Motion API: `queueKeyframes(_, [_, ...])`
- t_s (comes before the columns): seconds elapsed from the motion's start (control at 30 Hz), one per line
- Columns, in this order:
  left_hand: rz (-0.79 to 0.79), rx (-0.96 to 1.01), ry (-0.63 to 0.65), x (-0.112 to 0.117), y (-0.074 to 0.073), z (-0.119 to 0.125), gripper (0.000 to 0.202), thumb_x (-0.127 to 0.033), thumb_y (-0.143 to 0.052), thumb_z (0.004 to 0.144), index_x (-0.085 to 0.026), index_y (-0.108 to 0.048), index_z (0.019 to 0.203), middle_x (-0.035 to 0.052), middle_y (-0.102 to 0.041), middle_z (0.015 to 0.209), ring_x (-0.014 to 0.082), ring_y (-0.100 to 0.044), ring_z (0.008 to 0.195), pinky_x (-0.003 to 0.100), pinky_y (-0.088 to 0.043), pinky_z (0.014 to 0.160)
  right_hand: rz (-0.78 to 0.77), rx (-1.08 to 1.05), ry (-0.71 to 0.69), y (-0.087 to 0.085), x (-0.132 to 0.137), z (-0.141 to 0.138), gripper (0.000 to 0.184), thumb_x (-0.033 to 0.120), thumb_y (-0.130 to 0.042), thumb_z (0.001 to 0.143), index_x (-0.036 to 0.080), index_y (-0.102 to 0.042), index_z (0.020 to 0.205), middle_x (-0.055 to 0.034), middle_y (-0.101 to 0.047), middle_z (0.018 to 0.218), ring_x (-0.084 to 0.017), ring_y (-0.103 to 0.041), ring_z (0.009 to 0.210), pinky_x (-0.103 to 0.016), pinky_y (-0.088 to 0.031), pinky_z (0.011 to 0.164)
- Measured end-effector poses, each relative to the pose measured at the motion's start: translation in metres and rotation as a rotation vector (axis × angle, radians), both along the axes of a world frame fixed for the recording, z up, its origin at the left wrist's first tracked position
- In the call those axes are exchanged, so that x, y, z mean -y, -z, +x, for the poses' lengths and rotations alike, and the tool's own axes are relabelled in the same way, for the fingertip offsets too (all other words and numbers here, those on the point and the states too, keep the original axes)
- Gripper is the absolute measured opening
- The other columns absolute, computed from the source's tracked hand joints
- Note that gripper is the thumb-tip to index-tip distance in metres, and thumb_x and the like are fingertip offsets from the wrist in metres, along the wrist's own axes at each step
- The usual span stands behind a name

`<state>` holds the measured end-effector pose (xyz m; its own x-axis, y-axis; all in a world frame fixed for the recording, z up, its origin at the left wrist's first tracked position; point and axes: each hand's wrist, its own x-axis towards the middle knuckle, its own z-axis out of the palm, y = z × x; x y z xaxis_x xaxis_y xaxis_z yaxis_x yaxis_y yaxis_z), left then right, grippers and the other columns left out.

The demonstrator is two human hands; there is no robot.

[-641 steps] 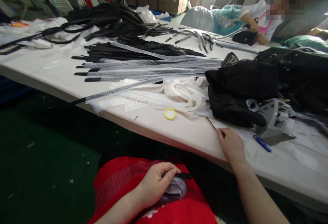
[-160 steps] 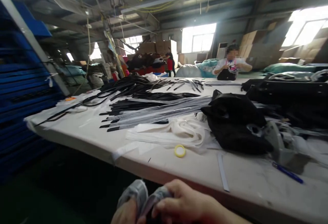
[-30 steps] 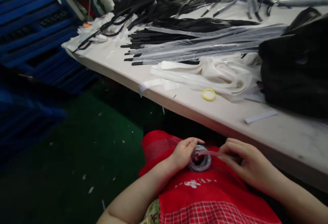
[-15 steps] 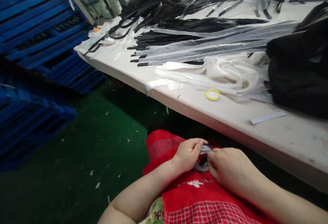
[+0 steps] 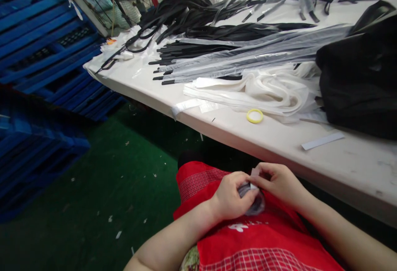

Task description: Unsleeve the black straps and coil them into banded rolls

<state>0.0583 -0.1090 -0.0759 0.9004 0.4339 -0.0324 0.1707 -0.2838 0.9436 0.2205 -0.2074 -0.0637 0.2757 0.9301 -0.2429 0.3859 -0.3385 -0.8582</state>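
Over the lap of a red apron point(image 5: 223, 238), my left hand point(image 5: 234, 194) is closed around a coiled, greyish, plastic-looking roll point(image 5: 257, 205). Its thumb and fingers press on the top of the coil, hiding part of it. My right hand point(image 5: 277, 180) pinches a small white strip point(image 5: 254, 176) at the coil's upper edge, between thumb and forefinger. The strip's lower end lies against the coil, near the left thumb. Fingers hide where the strip and coil meet.
A white table point(image 5: 229, 132) runs across in front. On it lie black straps in clear sleeves point(image 5: 211, 62), folded white bands point(image 5: 273, 93), a yellow ring point(image 5: 254, 116), a white strip point(image 5: 322, 141) and a black bag point(image 5: 359, 80). Blue pallets point(image 5: 40, 43) stand at left.
My right hand has shifted up from the coil's side and now pinches a white strip at its top. My left thumb has come over the coil. The view has turned slightly.
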Motion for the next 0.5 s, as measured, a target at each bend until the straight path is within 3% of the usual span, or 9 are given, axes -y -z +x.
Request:
queueKeyframes(0.13, [-0.008, 0.043, -0.025, 0.004, 0.000, 0.002, 0.022, -0.028, -0.056, 0.091, -0.014, -0.072, 0.091, 0.0089, -0.072, 0.091, 0.0194, -0.066, 0.088, 0.030, -0.050, 0.086, -0.029, -0.185, 0.136, 0.023, -0.009, 0.003, 0.045, 0.061, -0.059, 0.083, 0.018, -0.058, 0.067, 0.0010, -0.057, 0.058, -0.013, -0.050, 0.054, -0.026, -0.039, 0.052])
queueKeyframes(0.23, [0.021, 0.099, -0.033, 0.005, 0.001, 0.000, 0.022, -0.027, -0.055, 0.092, -0.015, -0.073, 0.096, 0.0106, -0.068, 0.102, 0.0200, -0.062, 0.099, 0.031, -0.048, 0.093, -0.111, -0.523, 0.168, 0.035, -0.012, -0.001, 0.051, 0.068, -0.058, 0.079, 0.017, -0.061, 0.074, 0.0000, -0.056, 0.061, -0.014, -0.050, 0.056, -0.026, -0.040, 0.053])
queueKeyframes(0.4, [0.092, 0.043, -0.059, 0.005, 0.002, -0.005, 0.024, -0.030, -0.054, 0.093, -0.017, -0.073, 0.096, 0.0115, -0.061, 0.104, 0.0239, -0.052, 0.114, 0.035, -0.046, 0.099, -0.166, -0.944, 0.305, 0.046, -0.014, -0.016, 0.039, 0.044, -0.082, 0.061, 0.014, -0.062, 0.074, 0.0006, -0.058, 0.064, -0.013, -0.052, 0.059, -0.025, -0.041, 0.058])
queueKeyframes(0.5, [0.080, 0.013, -0.066, 0.006, 0.002, -0.007, 0.022, -0.030, -0.054, 0.094, -0.019, -0.073, 0.094, 0.0098, -0.063, 0.101, 0.0252, -0.045, 0.124, 0.036, -0.043, 0.103, -0.109, -0.911, 0.345, 0.046, -0.014, -0.020, 0.036, 0.038, -0.086, 0.056, 0.014, -0.065, 0.072, 0.0002, -0.060, 0.065, -0.012, -0.052, 0.059, -0.024, -0.042, 0.059])
